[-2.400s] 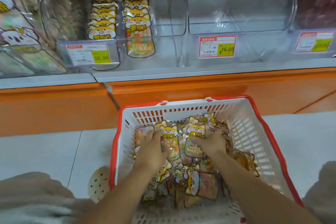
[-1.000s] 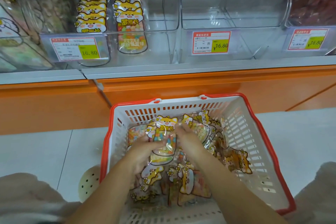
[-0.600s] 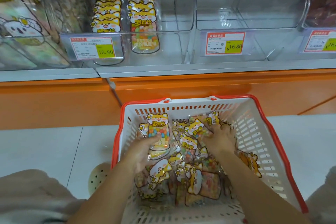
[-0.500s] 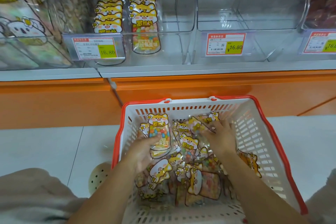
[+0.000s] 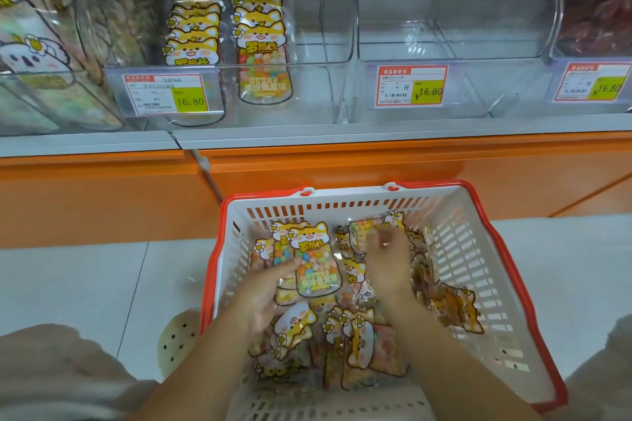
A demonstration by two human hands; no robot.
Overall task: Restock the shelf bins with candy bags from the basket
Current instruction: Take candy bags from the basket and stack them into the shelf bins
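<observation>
A white basket with a red rim (image 5: 478,270) stands on the floor below me, holding several cat-shaped candy bags. My left hand (image 5: 265,290) holds a small stack of these bags (image 5: 313,260) upright over the basket's left side. My right hand (image 5: 388,258) pinches another bag (image 5: 359,232) at the basket's far middle; its fingers are blurred. Loose bags (image 5: 359,338) lie underneath between my forearms. On the shelf above, a clear bin (image 5: 318,44) holds two rows of the same bags (image 5: 260,34) in its left part.
A clear bin (image 5: 478,31) with a 16.80 price tag (image 5: 410,85) stands right of the stocked one and shows nothing inside. Further bins flank both ends. An orange shelf front (image 5: 376,167) runs behind the basket. My knees frame the bottom corners.
My left hand has gathered bags into an upright stack and lifted it slightly. My right hand has moved to the far middle of the basket and taken hold of another bag.
</observation>
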